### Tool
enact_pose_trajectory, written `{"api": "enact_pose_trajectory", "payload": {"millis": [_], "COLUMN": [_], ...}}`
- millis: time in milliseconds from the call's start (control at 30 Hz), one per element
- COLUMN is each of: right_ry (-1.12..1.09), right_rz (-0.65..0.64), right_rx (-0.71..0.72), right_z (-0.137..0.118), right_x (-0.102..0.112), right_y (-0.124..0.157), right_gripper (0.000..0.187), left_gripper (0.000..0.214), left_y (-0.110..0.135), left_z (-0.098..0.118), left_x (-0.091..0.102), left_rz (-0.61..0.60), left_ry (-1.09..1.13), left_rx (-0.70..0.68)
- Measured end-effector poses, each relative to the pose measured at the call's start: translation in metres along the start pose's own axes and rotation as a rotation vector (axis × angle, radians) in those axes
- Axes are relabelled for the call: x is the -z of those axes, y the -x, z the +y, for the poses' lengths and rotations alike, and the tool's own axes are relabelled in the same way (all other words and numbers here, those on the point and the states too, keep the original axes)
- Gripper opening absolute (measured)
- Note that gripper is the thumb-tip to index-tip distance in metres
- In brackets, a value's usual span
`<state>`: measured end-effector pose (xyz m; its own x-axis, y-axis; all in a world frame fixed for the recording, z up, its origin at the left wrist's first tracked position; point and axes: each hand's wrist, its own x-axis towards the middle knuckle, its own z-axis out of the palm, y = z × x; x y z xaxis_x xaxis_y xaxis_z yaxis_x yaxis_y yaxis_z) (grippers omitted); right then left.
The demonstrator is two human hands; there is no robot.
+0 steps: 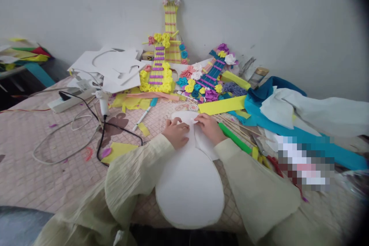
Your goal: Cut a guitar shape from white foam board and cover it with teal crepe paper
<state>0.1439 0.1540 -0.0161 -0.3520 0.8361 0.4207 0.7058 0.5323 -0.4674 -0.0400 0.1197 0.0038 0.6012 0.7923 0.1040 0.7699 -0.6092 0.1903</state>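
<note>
A white, pear-shaped paper cutout lies in front of me, its wide round end towards me and its narrow end away. My left hand rests on the narrow part, fingers bent and spread apart. My right hand is closed, thumb and fingertips pinching white paper by the right edge of the narrow end. Under that hand, a second white paper piece shows beside the cutout. Whether the two pieces are joined cannot be seen.
A white glue gun stands at left with its black cable, near a power strip. Flower-decorated paper instruments lean at the back. A green roll, red-handled scissors and blue crepe paper lie at right.
</note>
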Motion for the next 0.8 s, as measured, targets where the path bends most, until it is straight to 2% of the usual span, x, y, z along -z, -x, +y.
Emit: {"api": "enact_pose_trajectory", "payload": {"millis": [100, 200, 367, 500, 633, 800], "right_ry": [-0.002, -0.019, -0.034, -0.029, -0.018, -0.015], "right_rz": [-0.056, -0.089, -0.048, -0.007, -0.023, -0.081], "right_rx": [0.032, 0.049, 0.015, -0.026, -0.033, -0.017], "right_z": [-0.001, -0.003, -0.002, 0.0, -0.003, -0.006], "right_x": [0.005, 0.01, 0.006, -0.002, -0.002, 0.006], "right_y": [0.001, 0.001, 0.001, 0.0, 0.002, 0.006], "right_gripper": [0.026, 0.019, 0.017, 0.025, 0.028, 0.022], "left_gripper": [0.03, 0.03, 0.031, 0.029, 0.028, 0.027], "left_y": [0.001, 0.001, 0.001, 0.0, 0.0, 0.001], "left_z": [-0.001, -0.002, -0.002, 0.0, 0.001, 0.001], "left_x": [0.002, 0.002, 0.001, 0.003, 0.004, 0.001], "left_rz": [-0.008, -0.016, -0.007, -0.013, -0.013, 0.015], "left_ry": [0.007, 0.014, 0.008, 0.001, -0.007, -0.019], "left_rx": [-0.007, 0.001, -0.003, -0.01, 0.008, 0.013]}}
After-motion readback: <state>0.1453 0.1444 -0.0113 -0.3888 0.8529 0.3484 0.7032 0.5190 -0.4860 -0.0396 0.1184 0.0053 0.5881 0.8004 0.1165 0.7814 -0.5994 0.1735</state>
